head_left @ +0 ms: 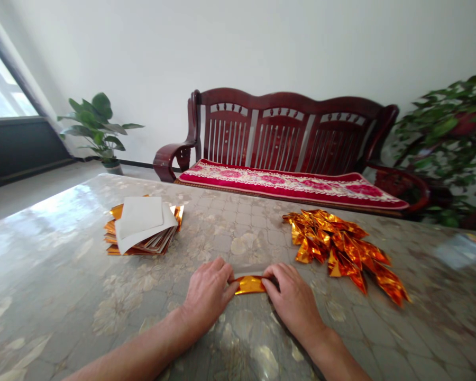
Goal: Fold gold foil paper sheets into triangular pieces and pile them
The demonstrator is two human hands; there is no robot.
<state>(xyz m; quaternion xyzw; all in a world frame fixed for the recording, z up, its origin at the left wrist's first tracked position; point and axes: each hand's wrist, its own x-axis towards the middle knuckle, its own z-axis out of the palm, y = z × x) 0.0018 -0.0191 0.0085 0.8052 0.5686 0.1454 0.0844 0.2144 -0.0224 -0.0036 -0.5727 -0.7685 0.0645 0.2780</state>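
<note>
A sheet of gold foil paper (249,284), partly folded with its pale back showing, lies on the table (55,275) right in front of me. My left hand (208,296) presses and pinches its left end with curled fingers. My right hand (295,301) does the same at its right end. A stack of flat gold sheets (143,230), the top ones white side up, lies to the left. A heap of folded gold paper pieces (341,248) lies to the right.
The table has a glossy floral cover. Behind it stands a dark red wooden bench (285,137) with a red flowered cushion. A potted plant (97,127) stands at the back left by a window, and a leafy plant (448,143) is at the right.
</note>
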